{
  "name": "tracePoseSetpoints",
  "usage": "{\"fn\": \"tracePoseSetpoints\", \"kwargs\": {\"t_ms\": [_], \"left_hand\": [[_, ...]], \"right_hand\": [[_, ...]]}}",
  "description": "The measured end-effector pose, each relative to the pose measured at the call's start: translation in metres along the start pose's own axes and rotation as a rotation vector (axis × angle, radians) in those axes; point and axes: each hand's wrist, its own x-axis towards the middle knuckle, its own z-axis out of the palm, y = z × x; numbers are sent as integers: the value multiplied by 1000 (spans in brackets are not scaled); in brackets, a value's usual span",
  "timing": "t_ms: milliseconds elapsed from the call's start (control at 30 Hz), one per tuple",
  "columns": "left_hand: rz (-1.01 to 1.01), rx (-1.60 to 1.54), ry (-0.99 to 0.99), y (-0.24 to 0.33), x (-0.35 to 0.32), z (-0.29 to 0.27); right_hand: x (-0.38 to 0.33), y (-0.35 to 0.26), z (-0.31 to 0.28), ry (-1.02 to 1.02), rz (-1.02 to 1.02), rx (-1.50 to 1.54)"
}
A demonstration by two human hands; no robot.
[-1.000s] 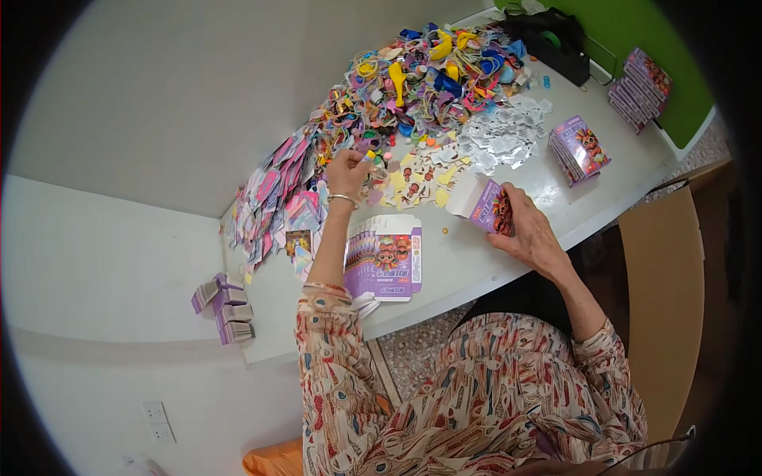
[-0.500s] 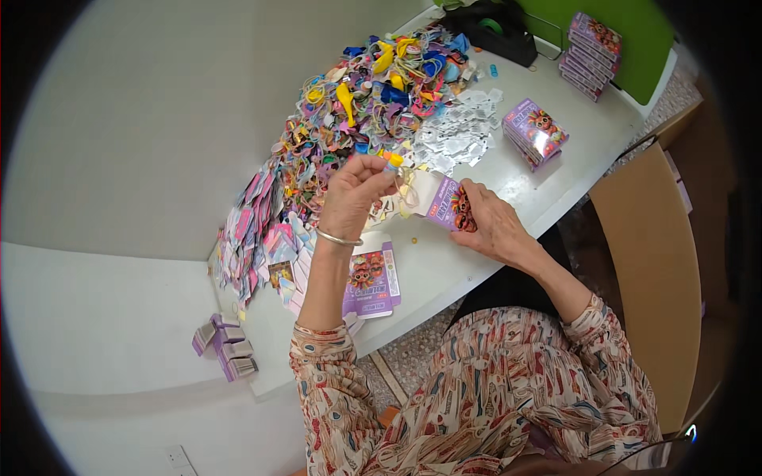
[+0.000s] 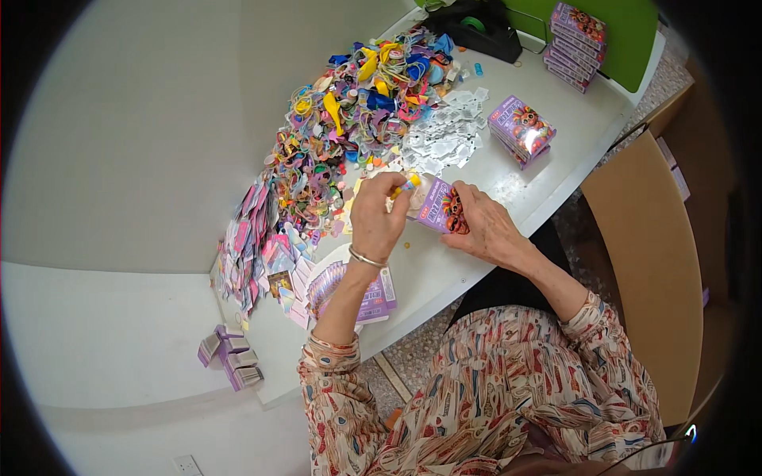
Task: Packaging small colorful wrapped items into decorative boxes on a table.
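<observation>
My right hand (image 3: 492,230) is wrapped round a small purple printed carton (image 3: 435,205), its open end turned to the left. At that end my left hand (image 3: 379,218), with a bangle on its wrist, pinches a small yellow and light-blue piece (image 3: 412,182). Whether part of the piece is inside the carton is hidden by the fingers. Under my left forearm lie flattened purple cartons (image 3: 379,295), partly covered by a fanned stack of printed purple cards (image 3: 324,287).
A big heap of colourful trinkets and bands (image 3: 349,111) covers the table's far left, beside silvery-white packets (image 3: 448,127). Stacked purple boxes (image 3: 522,127) stand to the right, more boxes (image 3: 575,47) behind. A black tape dispenser (image 3: 476,32) sits at the back; a large cardboard box (image 3: 647,270) is at right.
My left hand has moved right and slightly down, bringing the yellow piece to the carton's open end. My right hand still holds the carton. The whole view has shifted a little.
</observation>
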Motion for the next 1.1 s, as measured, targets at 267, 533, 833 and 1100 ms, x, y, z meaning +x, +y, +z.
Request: {"fn": "tracePoseSetpoints", "kwargs": {"t_ms": [267, 533, 833, 1100], "left_hand": [[-136, -271, -13, 38, 2, -24], [-199, -440, -1, 48, -6, -34], [-456, -865, 110, 40, -9, -58], [-317, 98, -39, -44, -65, -1]], "right_hand": [[-6, 14, 6, 232, -135, 67], [-7, 16, 13, 190, -125, 214], [-10, 34, 9, 263, -131, 201], [-4, 31, 20, 262, -297, 316]]}}
